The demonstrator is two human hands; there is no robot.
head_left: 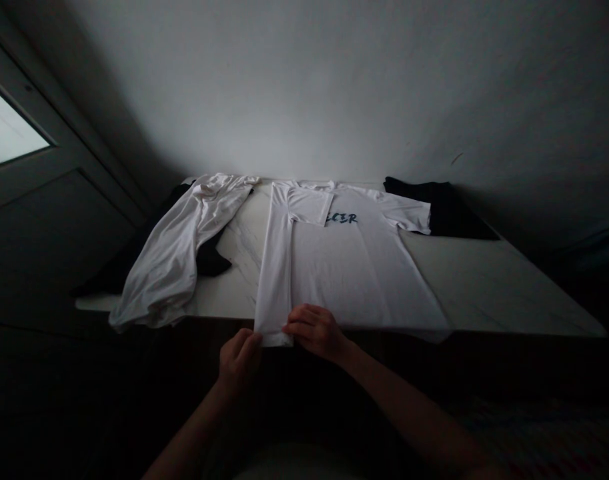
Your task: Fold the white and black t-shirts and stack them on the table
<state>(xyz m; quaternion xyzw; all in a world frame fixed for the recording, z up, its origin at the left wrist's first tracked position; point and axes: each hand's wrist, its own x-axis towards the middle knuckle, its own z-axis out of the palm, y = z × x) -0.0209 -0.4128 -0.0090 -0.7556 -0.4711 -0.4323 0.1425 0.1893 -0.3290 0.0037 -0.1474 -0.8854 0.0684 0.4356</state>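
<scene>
A white T-shirt (344,273) with dark lettering across the chest lies spread on the table, its collar toward the wall. Its left side is folded inward in a long strip, and that sleeve lies over part of the lettering. At the near hem, my left hand (238,357) pinches the outer corner of the folded strip. My right hand (317,330) has its fingers closed on the strip's inner edge, close to the hem. The hem hangs slightly past the table's front edge between both hands.
The marble-patterned table (504,287) stands against a pale wall (324,87). A crumpled white garment (169,253) lies at left over dark clothing (129,250), hanging past the front edge. Folded black cloth (464,210) rests at the back right. A door (49,193) is at left.
</scene>
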